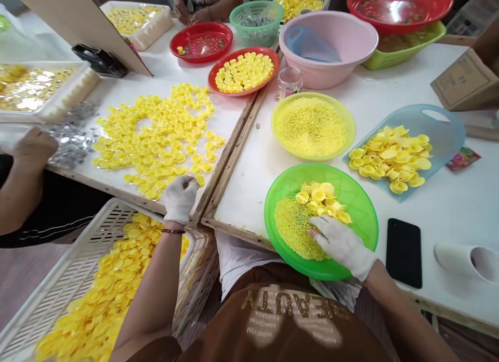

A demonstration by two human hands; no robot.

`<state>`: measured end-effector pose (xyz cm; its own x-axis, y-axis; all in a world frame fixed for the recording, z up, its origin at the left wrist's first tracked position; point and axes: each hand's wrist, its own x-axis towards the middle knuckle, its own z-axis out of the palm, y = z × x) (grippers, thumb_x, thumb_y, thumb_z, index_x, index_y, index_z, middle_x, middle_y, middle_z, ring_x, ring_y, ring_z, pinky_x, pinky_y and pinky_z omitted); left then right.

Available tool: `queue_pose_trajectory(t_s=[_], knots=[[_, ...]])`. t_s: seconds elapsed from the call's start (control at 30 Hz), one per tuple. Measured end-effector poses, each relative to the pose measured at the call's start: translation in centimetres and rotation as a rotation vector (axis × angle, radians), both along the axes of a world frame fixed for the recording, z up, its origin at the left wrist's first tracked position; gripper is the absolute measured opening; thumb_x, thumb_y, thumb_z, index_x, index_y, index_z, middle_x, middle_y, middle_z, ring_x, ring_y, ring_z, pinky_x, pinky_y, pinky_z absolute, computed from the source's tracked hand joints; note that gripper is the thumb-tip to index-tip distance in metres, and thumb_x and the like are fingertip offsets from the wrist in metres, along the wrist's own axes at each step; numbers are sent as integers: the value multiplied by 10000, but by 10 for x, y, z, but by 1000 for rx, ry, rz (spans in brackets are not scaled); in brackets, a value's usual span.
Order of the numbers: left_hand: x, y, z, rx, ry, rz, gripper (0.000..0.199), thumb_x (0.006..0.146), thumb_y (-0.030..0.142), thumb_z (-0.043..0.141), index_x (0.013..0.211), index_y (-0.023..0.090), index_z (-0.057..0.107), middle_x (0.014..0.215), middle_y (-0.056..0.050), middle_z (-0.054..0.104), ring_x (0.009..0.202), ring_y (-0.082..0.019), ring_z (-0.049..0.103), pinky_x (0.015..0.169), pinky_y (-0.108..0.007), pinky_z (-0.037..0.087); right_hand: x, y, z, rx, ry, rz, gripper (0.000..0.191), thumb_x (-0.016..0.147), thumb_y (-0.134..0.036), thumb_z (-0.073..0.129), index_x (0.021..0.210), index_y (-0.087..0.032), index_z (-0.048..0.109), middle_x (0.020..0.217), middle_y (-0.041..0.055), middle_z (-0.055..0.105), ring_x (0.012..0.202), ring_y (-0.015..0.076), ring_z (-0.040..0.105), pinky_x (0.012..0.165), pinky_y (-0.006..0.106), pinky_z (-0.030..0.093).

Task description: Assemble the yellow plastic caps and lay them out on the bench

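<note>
My left hand (180, 198), in a white glove with a beaded bracelet below it, is closed at the table's front edge. It is beside many small yellow plastic cups (163, 136) spread on the table; what its fingers hold, if anything, is hidden. My right hand (343, 245), also gloved, reaches into a green bowl (362, 195). Its fingers are apart and touch small yellow beads (290, 221). A pile of larger yellow cups (322, 195) lies in the bowl just beyond the fingertips.
A yellow bowl of beads (314, 125) and a blue tray (440, 125) bearing yellow cups stand beyond. A phone (404, 253) and white tube (463, 260) lie right. A white crate (74, 263) is below left. Another person's hand (35, 146) is at left, near clear pieces (76, 138).
</note>
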<state>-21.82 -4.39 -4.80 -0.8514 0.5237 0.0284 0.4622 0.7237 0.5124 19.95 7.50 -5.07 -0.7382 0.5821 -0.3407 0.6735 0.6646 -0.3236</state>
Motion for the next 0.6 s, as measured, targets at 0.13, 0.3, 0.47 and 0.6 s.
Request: queue_pose_trajectory(t_s=[0.13,0.3,0.47,0.6], knots=[[-42,-19,-28,-109,11,84,291,818,335,543,874,144,756,746,-84,709,818,-263,678,772,-341,504,-11,0,4,29,-131,-39,334,1069,-291,407,1237,-148,658,1173,141,684,1099,278,650,981,395,482],[-42,-20,-28,-126,137,58,255,814,324,603,920,130,732,821,-114,693,1016,-356,646,911,-454,493,-33,-15,10,4,-247,-68,393,1026,-384,513,1310,-131,610,1277,192,615,1164,342,614,907,404,500],[35,17,9,223,242,-285,241,936,392,600,1026,194,706,937,-66,710,1117,-305,620,1027,-436,459,-34,-11,4,-283,-164,-125,326,1034,-358,484,1166,-107,645,1127,200,691,1002,302,678,841,377,485],[139,63,33,335,36,-821,206,966,312,561,962,178,717,982,-87,741,922,-238,667,858,-350,500,-26,0,3,-392,-53,-111,249,1006,-378,550,885,-178,637,873,76,701,808,204,654,719,300,466]])
